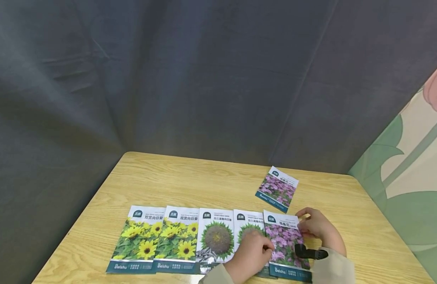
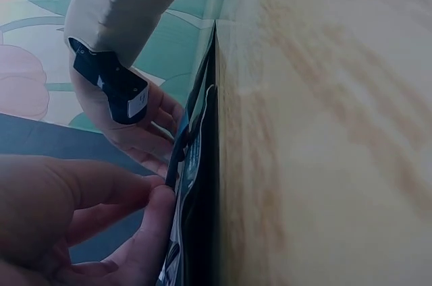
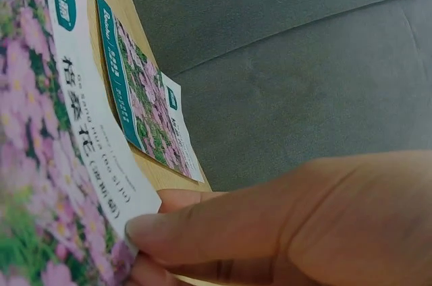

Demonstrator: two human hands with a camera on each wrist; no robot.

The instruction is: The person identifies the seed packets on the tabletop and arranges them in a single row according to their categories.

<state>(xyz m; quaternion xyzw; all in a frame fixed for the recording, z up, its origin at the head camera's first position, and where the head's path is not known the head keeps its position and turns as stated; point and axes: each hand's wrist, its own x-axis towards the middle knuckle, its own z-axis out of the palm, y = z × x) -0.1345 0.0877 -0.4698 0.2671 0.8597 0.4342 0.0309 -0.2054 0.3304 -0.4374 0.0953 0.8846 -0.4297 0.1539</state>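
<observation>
On the table lies a row of seed packets. At its right end is a pink-flower seed packet (image 1: 284,246), partly overlapping the sunflower-head packet (image 1: 247,232) to its left. My right hand (image 1: 318,228) pinches the pink-flower packet's right edge near the top corner, thumb on the printed face in the right wrist view. My left hand (image 1: 252,252) is over the sunflower-head packet and hides part of it. Its thumb and finger pinch the pink-flower packet's left edge, seen edge-on in the left wrist view. Another pink-flower packet (image 1: 277,189) lies tilted farther back.
Leftward in the row are another sunflower-head packet (image 1: 215,238) and two yellow-flower packets, one at the left end (image 1: 137,240) and one beside it (image 1: 177,238). Behind the wooden table (image 1: 190,177) hangs a dark grey curtain (image 1: 211,86). A flower-patterned surface (image 1: 417,165) is at right.
</observation>
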